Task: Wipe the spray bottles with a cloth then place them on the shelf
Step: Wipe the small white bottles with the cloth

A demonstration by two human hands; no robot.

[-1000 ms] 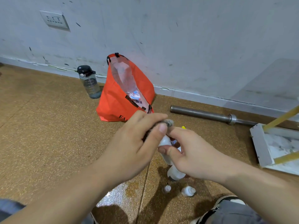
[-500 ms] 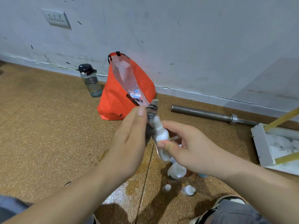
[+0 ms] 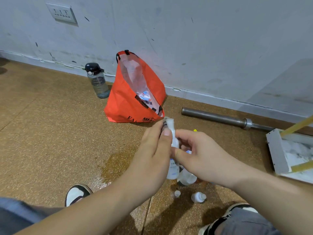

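Note:
My right hand (image 3: 198, 153) grips a small white spray bottle (image 3: 173, 168) upright by its middle, above the floor. My left hand (image 3: 152, 151) presses a dark striped cloth (image 3: 164, 124) against the bottle's upper part; most of the cloth is hidden behind my fingers. Below my hands, more small bottles lie on the floor: a clear one (image 3: 187, 178), a tiny one (image 3: 176, 194) and a white one (image 3: 198, 197). The white marble-patterned shelf (image 3: 277, 150) with yellow legs lies at the right edge.
An open orange bag (image 3: 133, 102) leans by the wall, with a grey water bottle (image 3: 98, 80) to its left. A steel barbell bar (image 3: 220, 118) lies along the skirting. A wet patch (image 3: 115, 165) darkens the cork floor. My shoes (image 3: 76, 194) sit at the bottom.
The bottle has gone from tilted to upright and lower in my right hand. My left hand has slid the cloth along its upper part. The view has dipped, so my shoes show.

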